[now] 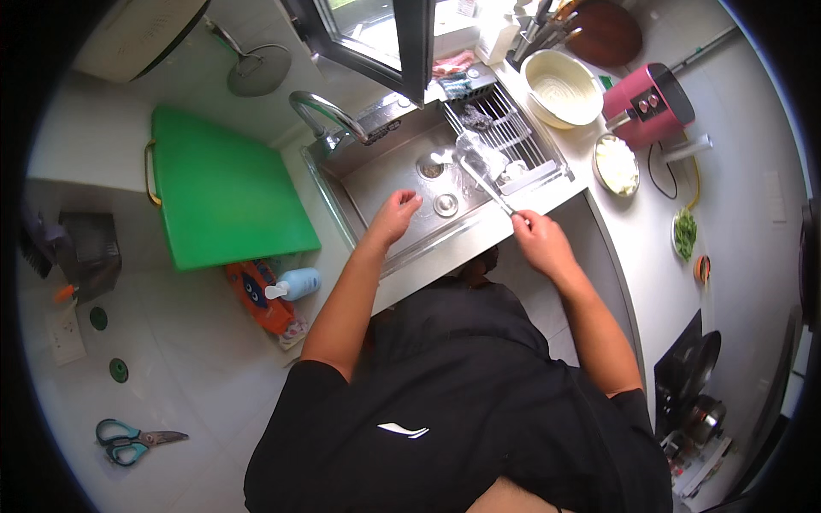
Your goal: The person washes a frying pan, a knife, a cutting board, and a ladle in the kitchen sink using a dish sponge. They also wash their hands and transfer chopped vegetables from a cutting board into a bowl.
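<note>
My right hand (pixel 544 246) is closed around the end of a long, slim silver-coloured utensil (pixel 486 181), which slants forward and left over the sink (pixel 376 184). Glare and clear plastic around its far end hide what kind of utensil it is. Over the sink's near left part is my left hand (pixel 395 217), its fingers curled together and nothing showing in them. Ahead of that hand, two round drains (pixel 445 204) sit in the sink floor. A curved metal faucet (pixel 321 107) reaches over the back left of the basin.
A large green cutting board (pixel 227 192) stands left of the sink, above a light blue pump bottle (pixel 299 283). Right of the drying rack (pixel 513 128) are a cream basin (pixel 560 88), a bowl of pale pieces (pixel 616 165), a dish of greens (pixel 684 234) and a pink appliance (pixel 650 107).
</note>
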`<action>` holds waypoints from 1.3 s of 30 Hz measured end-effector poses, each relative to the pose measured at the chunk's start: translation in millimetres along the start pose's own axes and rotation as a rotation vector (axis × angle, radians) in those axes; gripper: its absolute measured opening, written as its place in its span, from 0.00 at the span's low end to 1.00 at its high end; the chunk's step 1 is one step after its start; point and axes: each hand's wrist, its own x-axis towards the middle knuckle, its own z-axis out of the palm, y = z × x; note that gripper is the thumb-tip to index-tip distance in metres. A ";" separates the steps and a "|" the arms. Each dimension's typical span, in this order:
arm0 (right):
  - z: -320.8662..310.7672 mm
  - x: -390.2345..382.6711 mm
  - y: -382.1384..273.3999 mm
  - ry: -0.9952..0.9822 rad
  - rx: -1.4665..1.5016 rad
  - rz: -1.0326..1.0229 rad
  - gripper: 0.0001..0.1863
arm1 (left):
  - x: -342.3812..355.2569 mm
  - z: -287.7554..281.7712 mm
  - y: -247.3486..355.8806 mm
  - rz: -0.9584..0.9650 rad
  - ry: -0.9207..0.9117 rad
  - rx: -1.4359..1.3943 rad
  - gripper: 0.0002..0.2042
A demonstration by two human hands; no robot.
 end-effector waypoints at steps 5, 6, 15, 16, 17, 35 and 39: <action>-55.4 -45.6 -23.2 0.248 0.268 -0.218 0.22 | -54.5 -19.9 143.1 0.250 -0.239 -0.102 0.25; -57.1 -51.0 -23.4 0.325 0.307 -0.317 0.23 | -64.6 -21.3 167.4 0.314 -0.296 -0.160 0.25; 39.4 -15.6 67.0 0.062 -0.170 -0.005 0.20 | 42.5 8.9 -39.3 0.115 0.275 0.484 0.23; 40.9 -22.7 77.3 0.096 -0.119 -0.019 0.20 | 39.0 13.2 -36.0 -0.014 0.169 0.202 0.23; 29.6 -33.8 69.4 0.127 -0.054 -0.041 0.21 | 29.3 15.1 -25.2 -0.163 0.066 -0.073 0.24; -5.3 -106.8 194.1 0.195 0.695 -0.093 0.27 | -61.5 57.0 162.2 0.192 -0.449 -0.333 0.30; -60.4 -185.3 256.1 0.275 1.037 0.045 0.24 | -2.3 42.7 118.7 0.132 -0.564 -0.637 0.30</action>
